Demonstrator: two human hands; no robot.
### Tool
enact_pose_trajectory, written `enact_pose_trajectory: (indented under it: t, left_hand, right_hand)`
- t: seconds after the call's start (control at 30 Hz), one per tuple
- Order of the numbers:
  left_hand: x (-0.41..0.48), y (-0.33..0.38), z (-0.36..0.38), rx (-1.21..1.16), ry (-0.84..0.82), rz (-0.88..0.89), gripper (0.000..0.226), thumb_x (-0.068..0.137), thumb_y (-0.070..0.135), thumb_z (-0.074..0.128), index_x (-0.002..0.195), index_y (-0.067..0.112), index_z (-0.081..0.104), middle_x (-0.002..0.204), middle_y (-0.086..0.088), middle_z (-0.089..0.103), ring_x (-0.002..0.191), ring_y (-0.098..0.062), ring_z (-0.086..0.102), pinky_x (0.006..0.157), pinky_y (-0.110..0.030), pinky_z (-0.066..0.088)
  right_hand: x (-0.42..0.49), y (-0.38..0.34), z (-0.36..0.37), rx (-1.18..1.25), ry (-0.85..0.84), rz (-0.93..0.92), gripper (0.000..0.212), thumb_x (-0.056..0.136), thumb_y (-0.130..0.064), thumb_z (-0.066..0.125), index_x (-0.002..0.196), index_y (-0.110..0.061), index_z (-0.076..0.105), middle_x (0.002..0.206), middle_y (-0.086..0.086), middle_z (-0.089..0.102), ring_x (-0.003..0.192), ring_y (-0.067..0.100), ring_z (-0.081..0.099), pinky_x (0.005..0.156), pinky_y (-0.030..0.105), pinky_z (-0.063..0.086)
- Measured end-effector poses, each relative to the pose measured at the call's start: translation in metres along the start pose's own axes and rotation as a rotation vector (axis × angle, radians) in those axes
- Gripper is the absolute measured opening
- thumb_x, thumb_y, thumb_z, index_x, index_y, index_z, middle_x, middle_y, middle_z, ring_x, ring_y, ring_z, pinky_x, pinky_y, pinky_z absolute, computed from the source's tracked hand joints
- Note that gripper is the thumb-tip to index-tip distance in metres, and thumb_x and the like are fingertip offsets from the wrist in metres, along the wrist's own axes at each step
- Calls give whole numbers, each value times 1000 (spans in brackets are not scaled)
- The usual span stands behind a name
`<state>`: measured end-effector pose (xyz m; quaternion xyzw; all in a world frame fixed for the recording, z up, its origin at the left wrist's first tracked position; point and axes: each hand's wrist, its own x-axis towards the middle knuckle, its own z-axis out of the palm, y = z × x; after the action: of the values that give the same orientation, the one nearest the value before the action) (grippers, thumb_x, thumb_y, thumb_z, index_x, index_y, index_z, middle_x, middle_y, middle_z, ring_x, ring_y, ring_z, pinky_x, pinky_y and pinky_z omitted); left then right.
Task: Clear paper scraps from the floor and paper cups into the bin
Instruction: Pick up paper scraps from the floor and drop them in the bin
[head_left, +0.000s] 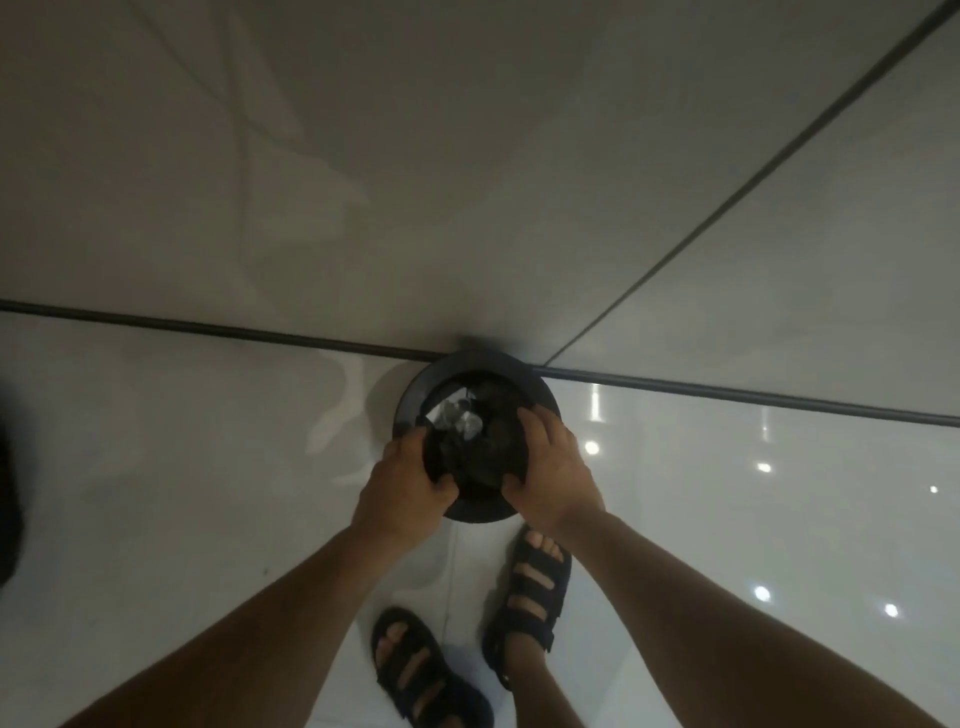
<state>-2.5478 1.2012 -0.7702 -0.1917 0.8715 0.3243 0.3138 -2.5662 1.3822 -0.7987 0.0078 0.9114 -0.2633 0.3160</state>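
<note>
Glossy white floor (208, 467) meets pale walls (467, 156) in a corner. One round black bin (543, 400) stands upright right in that corner, its long axis vertical and its open mouth facing straight up at the camera. Inside the bin, toward its far left side, lie a few pale paper scraps (460, 415); the dim light hides their exact number. Two hands reach over the near half of the bin. The left hand (405, 483) has its fingers curled round a dark material (467, 457) at the bin's near-left rim. The right hand (550, 467) grips the same dark material at the near-right. Whether it is a liner or a bag is unclear. Two dark sandals (530, 587) stand on the floor just on the near side of the bin.
</note>
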Motion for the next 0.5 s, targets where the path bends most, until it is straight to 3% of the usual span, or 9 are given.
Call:
enact_pose_trajectory:
  t: [0.3,0.5]
  left_hand:
    - [-84,98,-65,147,8,178,67,86,35,60,144,23,30,146,-2,34,131,-21,36,94,-26,36]
    - [-178,154,-123,212,-33,322,69,89,33,58,148,14,27,152,-5,27,138,-25,24,112,-33,24]
  right_hand:
    - [-100,-36,-95,25,110,-4,80,88,-40,63,152,-32,17,161,-3,12,147,22,14,114,37,30]
    - [-225,-61,-165,73,211,98,78,90,-40,62,153,-30,17,162,-3,8,148,21,11,113,35,29]
